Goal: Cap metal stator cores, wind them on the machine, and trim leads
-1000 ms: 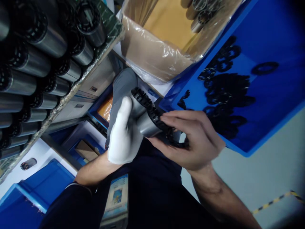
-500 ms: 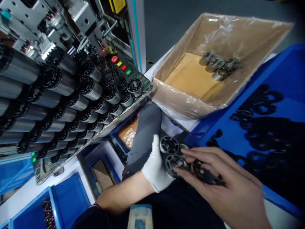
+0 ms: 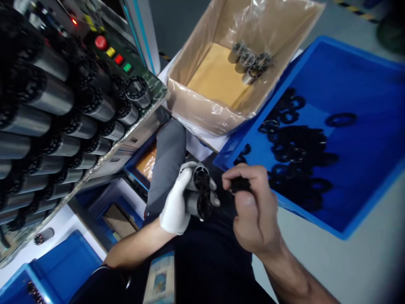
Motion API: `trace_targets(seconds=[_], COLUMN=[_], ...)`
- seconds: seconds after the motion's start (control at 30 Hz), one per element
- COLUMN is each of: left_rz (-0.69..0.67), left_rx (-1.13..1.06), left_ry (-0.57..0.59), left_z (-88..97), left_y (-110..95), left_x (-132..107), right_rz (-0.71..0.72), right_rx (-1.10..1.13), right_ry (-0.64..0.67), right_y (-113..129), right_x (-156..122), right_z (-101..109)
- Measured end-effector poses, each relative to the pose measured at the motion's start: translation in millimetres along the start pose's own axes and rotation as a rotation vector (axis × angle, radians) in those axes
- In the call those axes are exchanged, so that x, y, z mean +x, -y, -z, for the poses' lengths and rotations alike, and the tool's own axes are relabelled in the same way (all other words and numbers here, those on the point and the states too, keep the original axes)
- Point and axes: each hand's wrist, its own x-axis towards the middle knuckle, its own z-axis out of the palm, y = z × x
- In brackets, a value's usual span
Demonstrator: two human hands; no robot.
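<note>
My left hand (image 3: 175, 207), in a white glove, is closed around two metal stator cores (image 3: 191, 203) that lie side by side, their slotted ends turned to the right. A black end ring (image 3: 205, 204) shows on the lower core. My bare right hand (image 3: 257, 211) is just right of them, not touching. Its thumb and curled fingers pinch small black end rings (image 3: 240, 184), whose number is hidden in the grip. Beyond that hand, a blue bin (image 3: 363, 80) contains a dark heap of loose black rings (image 3: 297, 147).
A plastic-lined carton (image 3: 202, 95) with several cores (image 3: 248, 61) stands ahead. To the left, rows of metal cores (image 3: 53, 97) stand on a machine bench with coloured buttons (image 3: 119, 59). Another blue bin (image 3: 71, 266) sits at lower left; a badge (image 3: 160, 278) hangs in front of me.
My left hand has turned the cores so their ends face right. My right hand has drawn away from them, still holding black rings. The view has swung to the right.
</note>
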Motion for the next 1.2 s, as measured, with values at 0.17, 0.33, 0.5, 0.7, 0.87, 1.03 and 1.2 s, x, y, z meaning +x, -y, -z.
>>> trace_targets(seconds=[0.17, 0.33, 0.5, 0.7, 0.87, 1.03, 1.2], left_rz=[-0.212, -0.227, -0.228, -0.252, -0.25, -0.215, -0.235], left_rx=[0.148, 0.244, 0.272, 0.33, 0.332, 0.318, 0.363], left_ry=[0.144, 0.161, 0.148, 0.128, 0.132, 0.116, 0.154], left_z=[0.4, 8.7, 13.5, 13.7, 15.9, 17.1, 20.1], left_y=[0, 1, 3, 2, 1, 1, 0], left_x=[-4, -3, -2, 1, 3, 3, 4], right_rz=[0.033, 0.094, 0.068, 0.025, 0.039, 0.079, 0.092], right_rx=[-0.21, -0.11, -0.063, -0.035, -0.066, -0.144, -0.174], right_ry=[0.129, 0.028, 0.072, 0.111, 0.1, 0.095, 0.117], right_y=[11, 18, 15, 12, 10, 8, 5], right_x=[8, 12, 10, 5, 1, 3, 3], right_z=[12, 15, 15, 18, 15, 14, 15])
